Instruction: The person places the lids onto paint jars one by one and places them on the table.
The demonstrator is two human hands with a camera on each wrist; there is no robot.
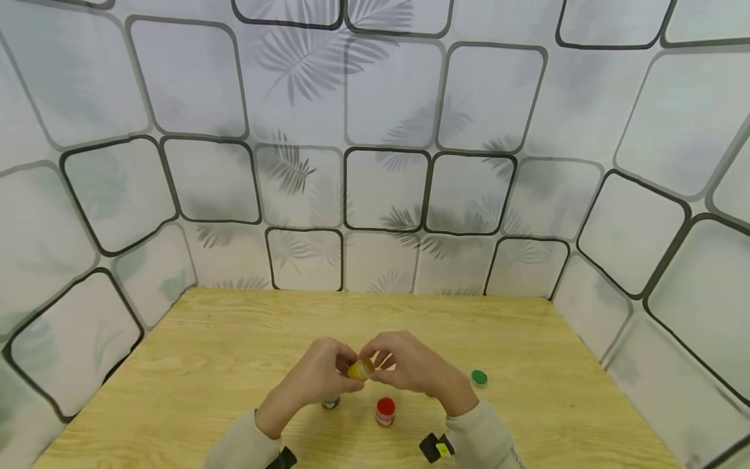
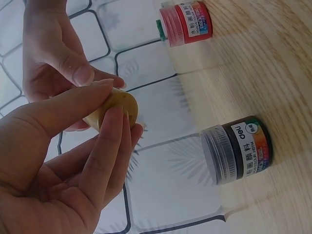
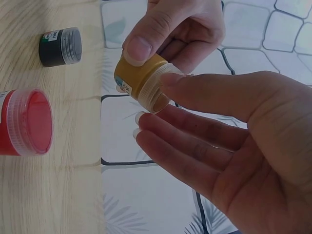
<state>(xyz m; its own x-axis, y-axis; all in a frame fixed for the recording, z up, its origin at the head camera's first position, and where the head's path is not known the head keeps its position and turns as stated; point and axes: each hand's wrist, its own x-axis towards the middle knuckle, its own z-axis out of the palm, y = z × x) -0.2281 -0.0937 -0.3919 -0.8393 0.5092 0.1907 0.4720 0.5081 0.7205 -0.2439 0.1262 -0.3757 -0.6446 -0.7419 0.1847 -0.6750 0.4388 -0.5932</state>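
Above the table, a small yellow paint jar (image 1: pixel 359 370) with a clear screw lid (image 3: pixel 154 87) is held tilted between both hands. My left hand (image 1: pixel 328 366) grips the jar's body, its thumb along one side and fingertips at the base (image 2: pixel 124 105). From the other side, my right hand (image 1: pixel 407 360) pinches the lid, thumb on its rim, while other fingers stretch out below. Under the hands stand a red paint jar (image 1: pixel 385 412) and a black paint jar (image 2: pixel 248 148), both with clear lids. The left hand partly hides the black one in the head view.
A green-topped jar (image 1: pixel 479 378) stands to the right of the right wrist. The pale wooden table (image 1: pixel 246 332) runs back to a patterned cloth wall (image 1: pixel 387 189), which also encloses both sides.
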